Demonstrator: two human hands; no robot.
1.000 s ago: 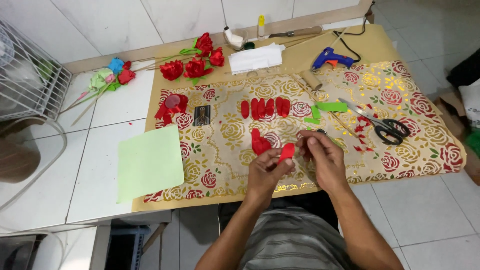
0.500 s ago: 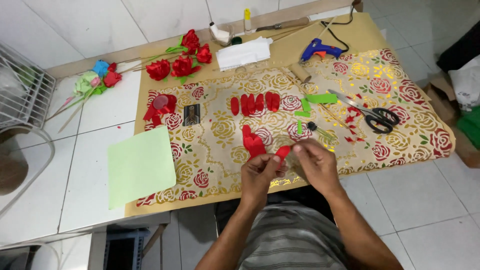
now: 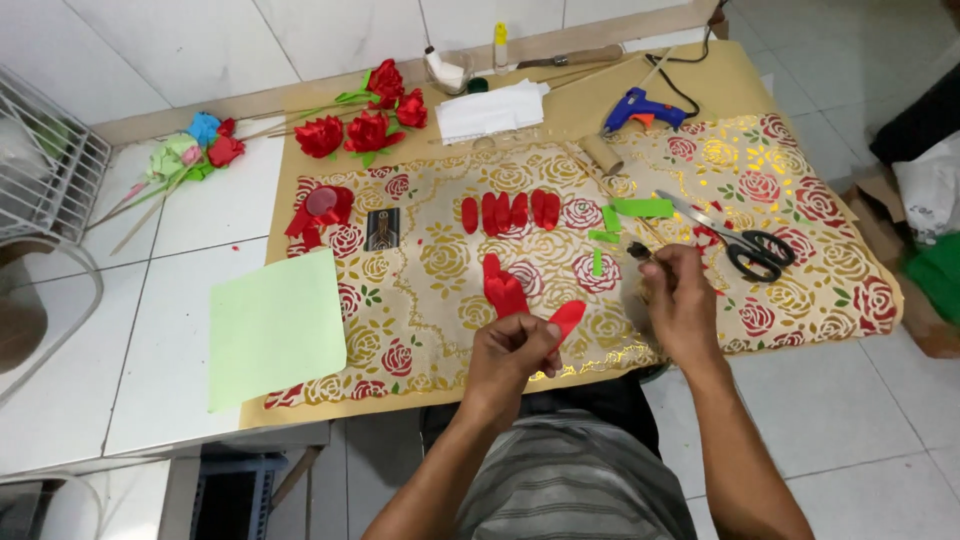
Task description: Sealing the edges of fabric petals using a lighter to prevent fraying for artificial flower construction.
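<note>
My left hand (image 3: 512, 352) pinches a folded red ribbon petal (image 3: 567, 318) just above the near edge of the rose-patterned cloth (image 3: 440, 262). A short way to the right, my right hand (image 3: 682, 298) has its fingers closed on a small dark object (image 3: 638, 250); what it is cannot be made out. A small heap of red petals (image 3: 502, 286) lies just beyond my left hand. Farther back is a row of several red petals (image 3: 510, 211). Green ribbon pieces (image 3: 640, 207) lie close to my right hand.
Black-handled scissors (image 3: 755, 251) lie right of my right hand. At the back are a blue glue gun (image 3: 634, 105), a cardboard tube (image 3: 603, 153), white tissue (image 3: 490, 110) and red fabric roses (image 3: 365, 127). A light green sheet (image 3: 275, 325) overhangs the cloth's left edge. A wire rack (image 3: 45, 170) stands far left.
My right hand has drawn away from the left and moved right and up toward the green pieces. The left hand keeps the red petal.
</note>
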